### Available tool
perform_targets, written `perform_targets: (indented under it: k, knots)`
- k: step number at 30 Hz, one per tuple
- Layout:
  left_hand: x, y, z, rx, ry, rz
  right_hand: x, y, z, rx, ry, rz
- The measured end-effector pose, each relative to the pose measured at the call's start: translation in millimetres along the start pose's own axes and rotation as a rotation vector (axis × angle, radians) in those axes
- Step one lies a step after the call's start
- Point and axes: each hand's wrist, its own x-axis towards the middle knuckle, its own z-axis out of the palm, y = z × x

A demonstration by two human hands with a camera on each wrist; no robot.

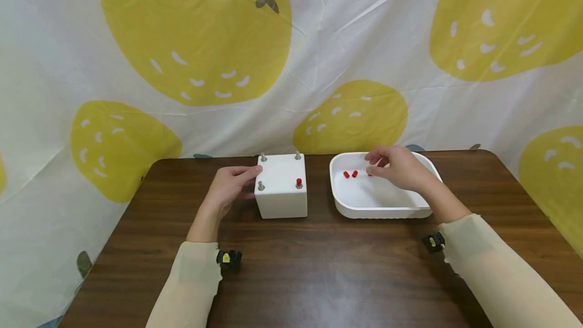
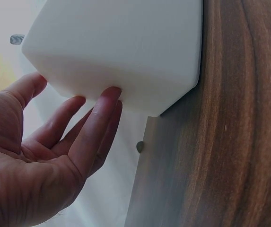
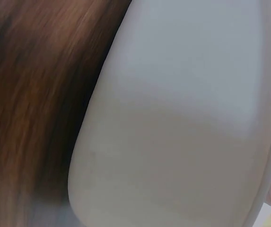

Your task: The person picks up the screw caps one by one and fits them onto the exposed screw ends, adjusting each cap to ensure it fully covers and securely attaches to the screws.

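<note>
A white block [image 1: 280, 176] stands on the table with a threaded metal bolt at each top corner. On the front right bolt sits a small red cap [image 1: 298, 182]; the other bolts, such as the front left bolt [image 1: 261, 186], are bare. My left hand [image 1: 233, 184] touches the block's left side with its fingertips, thumb at the top edge. To the right, several small red caps [image 1: 355, 174] lie in a white tray [image 1: 387, 213]. My right hand [image 1: 397, 168] hovers over the tray, thumb and fingers apart near one cap. In the right wrist view, the tray wall hides most of that hand.
Both objects rest on a dark wooden table [image 1: 291, 267], block left and tray right, with a narrow gap between. Behind the table's far edge hangs a white curtain [image 1: 255, 130] with yellow fruit prints.
</note>
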Motion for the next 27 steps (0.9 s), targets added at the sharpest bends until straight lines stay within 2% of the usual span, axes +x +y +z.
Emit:
perform_targets:
  k: [5,15,22,27]
  knots:
    - [0.2,1.0,-0.6,0.003,0.001,0.001,2.9,6,0,-0.067,-0.045,-0.017]
    - [0.7,0.6,-0.8,0.0,-0.001,-0.006,2.2,18,5,-0.107,-0.107,-0.013]
    - [0.1,0.4,-0.3,0.0,-0.002,-0.003,0.4,28,11,-0.11,-0.117,-0.109]
    - [-0.4,-0.2,-0.2,0.007,-0.004,0.0,0.8,32,13,-0.137,-0.119,-0.134]
